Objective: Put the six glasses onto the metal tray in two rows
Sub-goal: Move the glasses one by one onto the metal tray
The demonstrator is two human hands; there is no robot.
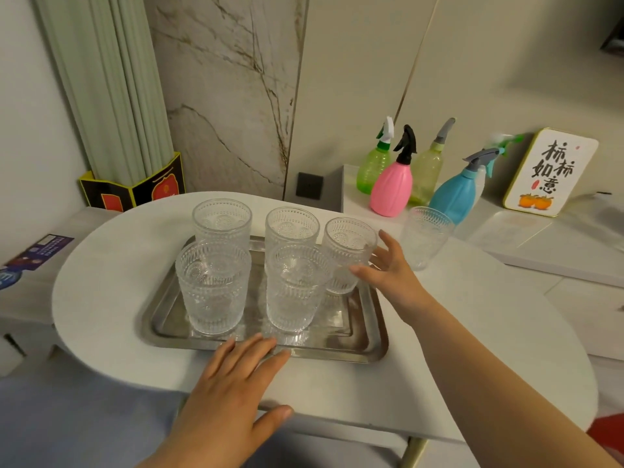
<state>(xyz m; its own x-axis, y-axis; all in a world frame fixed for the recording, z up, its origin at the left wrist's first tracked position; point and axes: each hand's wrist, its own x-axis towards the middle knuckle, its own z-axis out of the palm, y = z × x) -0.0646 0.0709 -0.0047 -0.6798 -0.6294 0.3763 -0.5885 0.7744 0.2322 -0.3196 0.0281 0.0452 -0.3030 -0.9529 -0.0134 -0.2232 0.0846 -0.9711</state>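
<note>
A metal tray [366,336] lies on the white table and carries several embossed clear glasses. Two stand in the back row [222,221] [291,228], and a third [349,251] stands at the back right. Two more stand in the front row [212,285] [297,288]. One further glass [426,236] stands on the table to the right, off the tray. My right hand [388,268] is just beside the back right glass, fingers apart, thumb near its side. My left hand [233,383] lies flat on the table with its fingertips at the tray's front rim.
Spray bottles in green [374,163], pink [393,187], yellow-green [427,170] and blue [456,194] stand behind the loose glass, beside a card with writing [550,173]. A box of pale rods [135,187] stands at the back left. The round white table's [101,265] edge curves near me.
</note>
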